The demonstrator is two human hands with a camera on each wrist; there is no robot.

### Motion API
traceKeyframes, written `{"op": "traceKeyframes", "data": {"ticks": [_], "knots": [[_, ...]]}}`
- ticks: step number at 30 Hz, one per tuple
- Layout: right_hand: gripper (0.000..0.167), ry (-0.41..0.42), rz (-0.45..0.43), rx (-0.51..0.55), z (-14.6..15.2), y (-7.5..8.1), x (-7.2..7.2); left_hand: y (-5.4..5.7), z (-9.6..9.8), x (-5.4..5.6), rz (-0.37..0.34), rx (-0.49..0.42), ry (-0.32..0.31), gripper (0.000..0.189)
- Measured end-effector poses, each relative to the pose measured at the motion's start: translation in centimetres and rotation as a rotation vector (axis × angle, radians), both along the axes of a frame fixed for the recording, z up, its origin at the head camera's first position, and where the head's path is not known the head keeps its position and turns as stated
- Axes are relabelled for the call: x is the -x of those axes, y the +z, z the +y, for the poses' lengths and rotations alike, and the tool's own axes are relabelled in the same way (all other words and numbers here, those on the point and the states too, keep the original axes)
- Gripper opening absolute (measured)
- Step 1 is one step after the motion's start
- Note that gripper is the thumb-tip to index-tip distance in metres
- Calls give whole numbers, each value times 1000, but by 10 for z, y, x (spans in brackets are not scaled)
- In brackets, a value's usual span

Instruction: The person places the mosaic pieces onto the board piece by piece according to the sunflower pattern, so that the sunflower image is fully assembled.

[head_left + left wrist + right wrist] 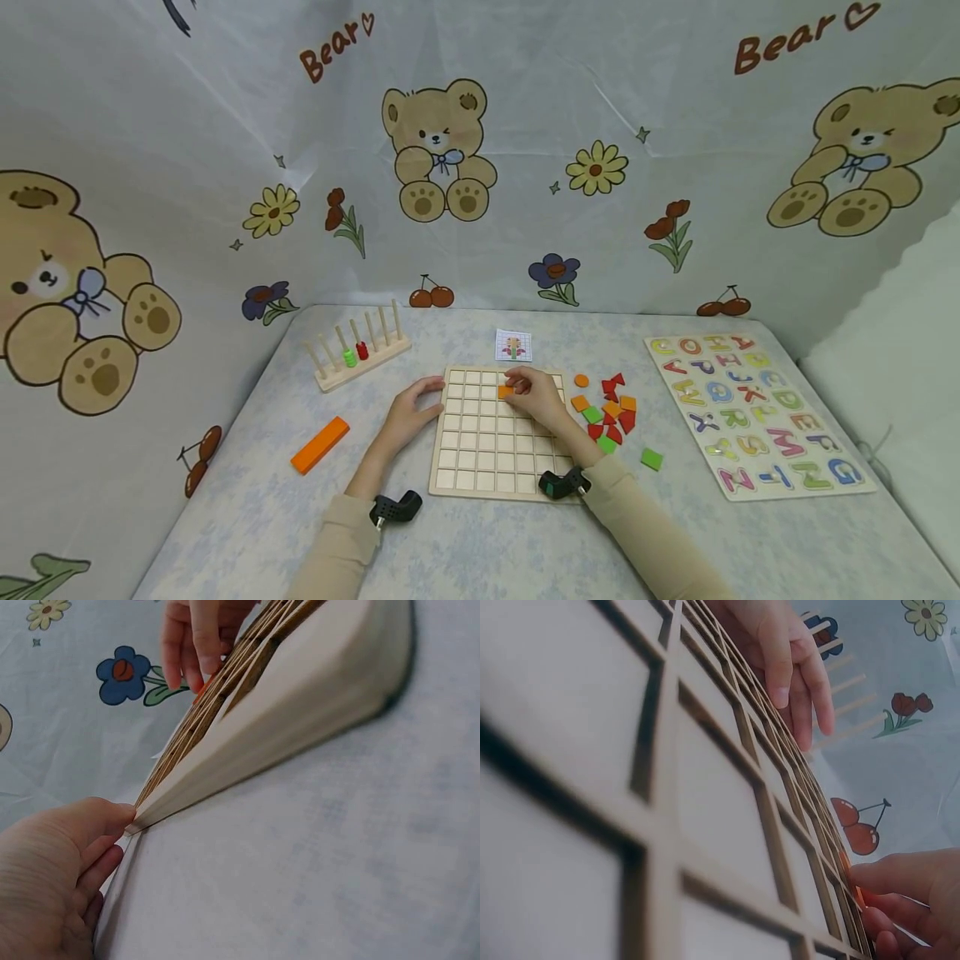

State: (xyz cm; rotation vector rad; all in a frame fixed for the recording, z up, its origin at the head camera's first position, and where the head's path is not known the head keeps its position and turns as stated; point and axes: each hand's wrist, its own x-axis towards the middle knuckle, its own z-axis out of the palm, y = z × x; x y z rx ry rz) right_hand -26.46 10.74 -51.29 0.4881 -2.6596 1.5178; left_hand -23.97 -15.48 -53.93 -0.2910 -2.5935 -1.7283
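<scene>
A wooden grid board [467, 433] with square compartments lies flat on the table between the hands. My right hand [536, 396] pinches an orange square tile [506, 391] at the board's upper part, right of its middle; whether the tile is fully down in a compartment cannot be told. In the right wrist view, the thumb and fingers of that hand [911, 904] meet around the tile's orange edge [850, 874]. My left hand [408, 414] touches the board's left edge with fairly straight fingers. The left wrist view has this hand [64, 862] against the board's rim [247, 750].
Loose red, orange and green pieces [626, 421] lie right of the board. Behind it is a small picture card [513, 345]. A peg stand [363, 363] with green and red rings and an orange bar [320, 446] are left. A letter puzzle board [765, 417] lies far right.
</scene>
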Motion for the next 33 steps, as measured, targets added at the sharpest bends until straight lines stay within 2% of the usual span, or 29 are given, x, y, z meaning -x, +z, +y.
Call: {"op": "traceKeyframes", "data": {"ticks": [6, 11, 17, 24, 33], "knots": [[34, 10, -18, 28, 6, 1, 0, -2, 0, 1, 3, 3, -1, 45], [32, 4, 39, 56, 17, 5, 0, -3, 0, 1, 5, -1, -5, 45], [32, -85, 80, 42, 38, 10, 2, -2, 0, 1, 13, 5, -5, 47], [33, -194, 108, 15, 72, 7, 3, 0, 0, -2, 30, 15, -3, 47], [34, -324, 53, -29, 105, 3, 3, 1, 0, -1, 25, 23, -4, 47]]}}
